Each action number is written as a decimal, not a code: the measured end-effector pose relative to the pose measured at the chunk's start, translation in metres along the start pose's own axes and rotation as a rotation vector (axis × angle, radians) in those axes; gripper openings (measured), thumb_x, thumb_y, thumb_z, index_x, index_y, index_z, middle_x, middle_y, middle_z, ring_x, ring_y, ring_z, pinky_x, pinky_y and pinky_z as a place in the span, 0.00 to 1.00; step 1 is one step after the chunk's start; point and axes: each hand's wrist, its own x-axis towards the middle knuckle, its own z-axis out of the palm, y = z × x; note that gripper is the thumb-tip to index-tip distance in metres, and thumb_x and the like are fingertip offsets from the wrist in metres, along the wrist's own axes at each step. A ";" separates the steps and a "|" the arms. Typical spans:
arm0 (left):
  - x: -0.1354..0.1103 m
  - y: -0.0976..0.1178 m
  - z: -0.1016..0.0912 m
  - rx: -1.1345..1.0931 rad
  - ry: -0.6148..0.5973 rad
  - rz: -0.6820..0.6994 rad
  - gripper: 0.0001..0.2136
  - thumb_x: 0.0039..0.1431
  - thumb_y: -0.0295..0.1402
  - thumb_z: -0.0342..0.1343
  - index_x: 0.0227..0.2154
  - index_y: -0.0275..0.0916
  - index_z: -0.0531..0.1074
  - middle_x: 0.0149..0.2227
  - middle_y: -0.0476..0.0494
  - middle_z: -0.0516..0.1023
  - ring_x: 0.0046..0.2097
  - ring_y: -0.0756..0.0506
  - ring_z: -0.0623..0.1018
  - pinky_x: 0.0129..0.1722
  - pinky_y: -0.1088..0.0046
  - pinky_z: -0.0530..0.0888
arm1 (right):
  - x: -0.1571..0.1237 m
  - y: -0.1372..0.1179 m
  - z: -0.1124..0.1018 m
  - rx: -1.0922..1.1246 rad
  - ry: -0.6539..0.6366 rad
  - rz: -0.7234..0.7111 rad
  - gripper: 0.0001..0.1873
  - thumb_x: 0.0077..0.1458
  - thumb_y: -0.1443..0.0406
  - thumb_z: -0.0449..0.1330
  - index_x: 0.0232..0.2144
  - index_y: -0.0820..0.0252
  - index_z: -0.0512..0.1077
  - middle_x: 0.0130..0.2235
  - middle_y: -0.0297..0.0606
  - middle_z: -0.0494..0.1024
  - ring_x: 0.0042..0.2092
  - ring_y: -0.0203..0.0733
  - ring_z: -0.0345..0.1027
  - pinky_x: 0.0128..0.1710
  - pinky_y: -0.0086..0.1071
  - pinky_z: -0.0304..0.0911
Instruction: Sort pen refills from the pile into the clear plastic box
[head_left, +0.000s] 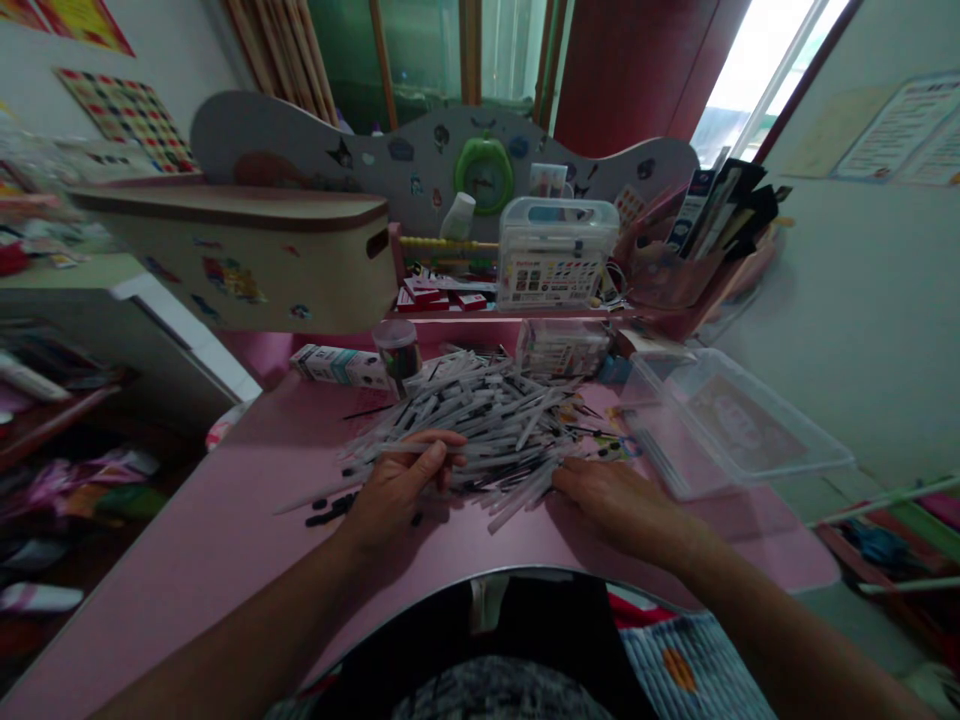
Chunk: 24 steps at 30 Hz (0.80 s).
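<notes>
L hand (397,485) is closed on a pen tube (409,447), thumb on top, at the near-left edge of the tube pile (495,415) in the middle of the pink worktop (225,520). R hand (611,500) lies palm down at the pile's near-right edge w/ fingertips among the tubes; can't tell if it grips any. Black caps (330,505) lie just left of the L hand. A clear plastic box (742,430) sits right of the pile.

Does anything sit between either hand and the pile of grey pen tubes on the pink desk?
Nothing visible does. The left hand pinches a tube at the pile, and the right hand touches its near edge.
</notes>
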 end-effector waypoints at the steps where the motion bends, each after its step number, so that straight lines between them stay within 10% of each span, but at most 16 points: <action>1: -0.001 0.001 0.001 -0.009 0.004 -0.003 0.12 0.53 0.40 0.65 0.36 0.40 0.78 0.29 0.48 0.76 0.25 0.53 0.70 0.20 0.80 0.70 | 0.002 -0.002 0.000 0.006 0.018 -0.007 0.12 0.62 0.71 0.50 0.42 0.60 0.73 0.44 0.43 0.77 0.43 0.45 0.73 0.39 0.32 0.62; 15: 0.001 -0.003 -0.003 -0.032 -0.036 -0.022 0.11 0.52 0.35 0.67 0.39 0.40 0.78 0.31 0.47 0.78 0.25 0.54 0.70 0.22 0.81 0.71 | 0.015 0.005 0.004 0.006 0.264 -0.100 0.07 0.62 0.70 0.54 0.36 0.60 0.73 0.39 0.40 0.72 0.35 0.39 0.67 0.32 0.29 0.57; 21: 0.004 -0.004 -0.001 -0.103 -0.034 -0.030 0.12 0.53 0.37 0.66 0.39 0.38 0.77 0.28 0.49 0.76 0.22 0.54 0.70 0.18 0.81 0.70 | 0.016 0.012 -0.035 0.501 0.676 -0.193 0.05 0.61 0.69 0.55 0.36 0.59 0.71 0.41 0.41 0.73 0.44 0.41 0.67 0.45 0.34 0.62; 24: 0.007 -0.003 -0.003 -0.162 -0.040 -0.043 0.13 0.54 0.39 0.65 0.39 0.38 0.76 0.25 0.50 0.75 0.21 0.52 0.71 0.17 0.79 0.72 | 0.024 0.009 -0.043 0.875 0.679 -0.194 0.07 0.62 0.65 0.54 0.41 0.59 0.69 0.37 0.37 0.74 0.39 0.38 0.69 0.42 0.34 0.64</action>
